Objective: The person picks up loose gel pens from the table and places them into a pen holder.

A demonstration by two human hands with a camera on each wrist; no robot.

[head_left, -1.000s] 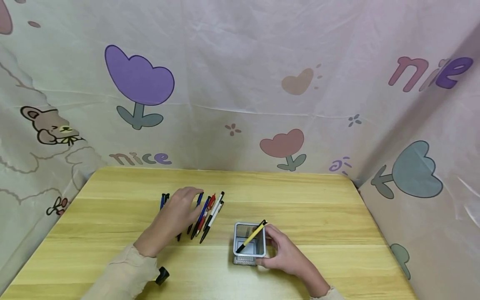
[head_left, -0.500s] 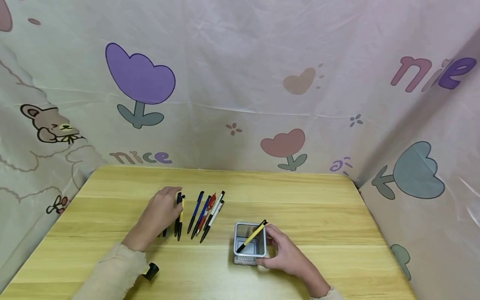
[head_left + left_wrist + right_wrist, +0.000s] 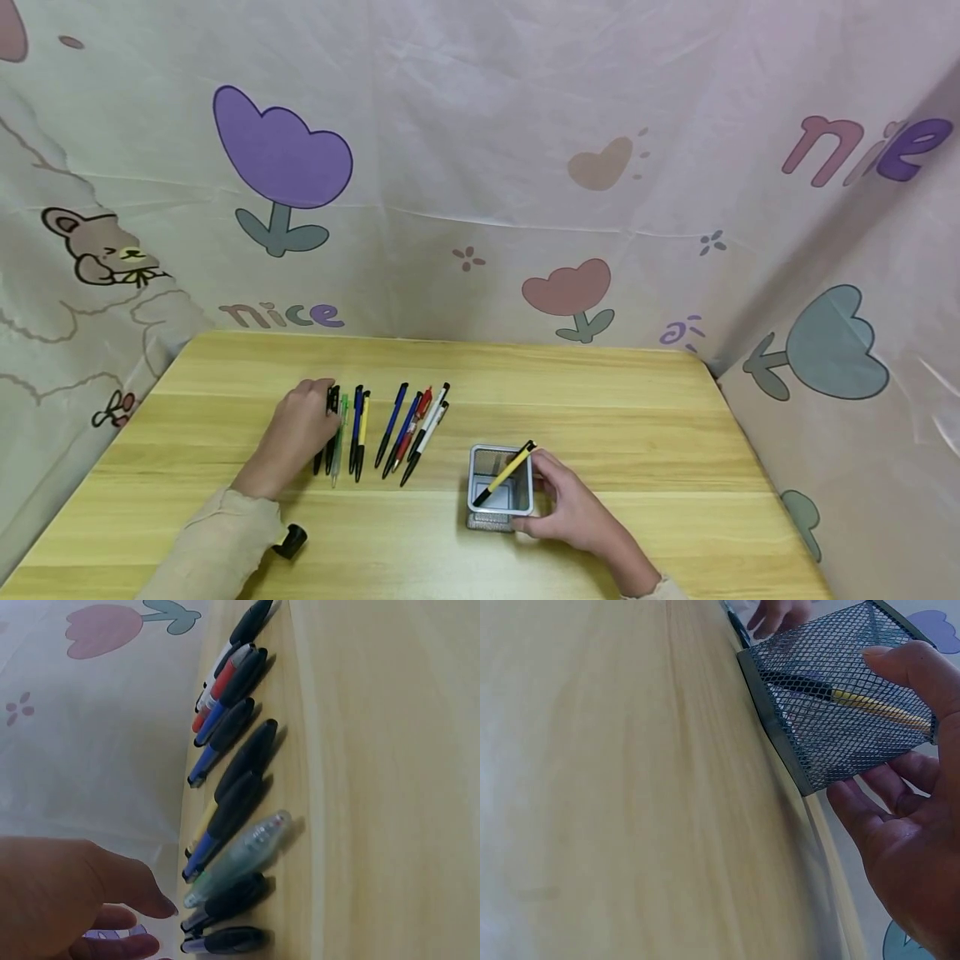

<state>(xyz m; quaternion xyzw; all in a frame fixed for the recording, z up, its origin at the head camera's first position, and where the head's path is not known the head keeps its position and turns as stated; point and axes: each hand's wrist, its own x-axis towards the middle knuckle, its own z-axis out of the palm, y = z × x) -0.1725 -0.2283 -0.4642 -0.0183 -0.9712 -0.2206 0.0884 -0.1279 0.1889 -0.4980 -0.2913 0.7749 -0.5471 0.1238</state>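
Observation:
My right hand (image 3: 573,508) grips the side of a square silver mesh pen holder (image 3: 491,522), thumb and fingers on opposite sides of it. A yellow pen (image 3: 504,472) with black ends leans inside, its top sticking out over the rim. My left hand (image 3: 296,425) is over the left end of a row of pens, its thumb and fingers apart. In the left wrist view, the fingertips are right by the ends of two black pens (image 3: 231,900). Beside these lie a clear green pen (image 3: 339,442), a blue pen (image 3: 355,429) and a yellow-and-black pen (image 3: 362,435).
Further right in the row are blue pens (image 3: 392,425), red pens (image 3: 411,429) and white pens (image 3: 429,432). The wooden table (image 3: 600,400) is closed in by a patterned curtain (image 3: 450,167). A black strap piece (image 3: 291,542) hangs at my left cuff.
My left hand has moved left along the row, uncovering the blue, yellow and green pens. The right hand and pen holder have stayed in place.

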